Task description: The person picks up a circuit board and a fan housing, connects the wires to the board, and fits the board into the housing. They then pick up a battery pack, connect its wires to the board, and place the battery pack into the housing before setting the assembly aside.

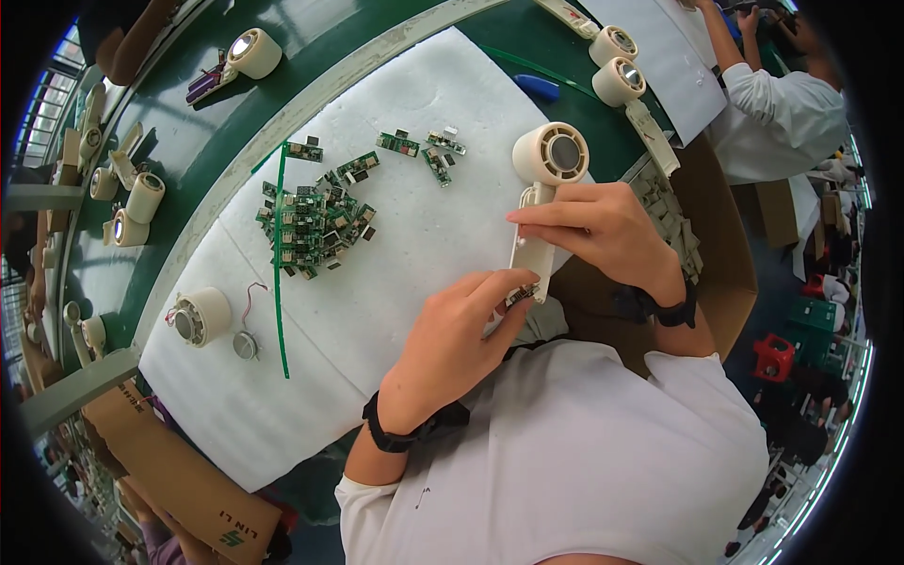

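A white short-sleeved garment is worn, its loose cloth filling the lower middle of the view, with a small dark mark seen near the left sleeve's hem. Both forearms are left bare. A black band is strapped around the wrist of the left hand [450,341], and a similar black band is worn behind the right hand [603,231].

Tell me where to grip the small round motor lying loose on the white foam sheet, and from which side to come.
Take the round motor by its rim, coming straight down from above. It lies flat with its round face up, so the curved edge is the only part fingers can pinch. Its thin wires run away from the person, toward the cream fan head, so place fingers on the left and right sides, clear of them.
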Available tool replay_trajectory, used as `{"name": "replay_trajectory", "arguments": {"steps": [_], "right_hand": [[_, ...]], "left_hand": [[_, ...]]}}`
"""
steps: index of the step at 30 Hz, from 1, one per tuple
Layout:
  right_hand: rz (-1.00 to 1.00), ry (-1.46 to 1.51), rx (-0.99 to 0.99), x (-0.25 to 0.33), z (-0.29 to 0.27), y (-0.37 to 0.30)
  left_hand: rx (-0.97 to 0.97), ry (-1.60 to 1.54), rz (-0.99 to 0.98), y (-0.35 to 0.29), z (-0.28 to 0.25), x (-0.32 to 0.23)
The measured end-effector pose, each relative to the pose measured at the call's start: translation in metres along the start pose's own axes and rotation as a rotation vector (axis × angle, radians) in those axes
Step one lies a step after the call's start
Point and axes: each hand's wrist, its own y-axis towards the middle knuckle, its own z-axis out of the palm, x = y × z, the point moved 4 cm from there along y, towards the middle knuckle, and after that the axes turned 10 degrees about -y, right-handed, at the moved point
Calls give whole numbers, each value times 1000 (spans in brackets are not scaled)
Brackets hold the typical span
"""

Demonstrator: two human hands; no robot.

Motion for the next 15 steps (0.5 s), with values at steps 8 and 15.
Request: {"name": "replay_trajectory", "arguments": {"steps": [8, 15], "right_hand": [[228, 218, -107, -5, 8, -6], [417, 230, -240, 0, 15, -11]], "left_hand": [[44, -45, -57, 3, -1, -3], [37, -33, -70, 5, 0, -5]]}}
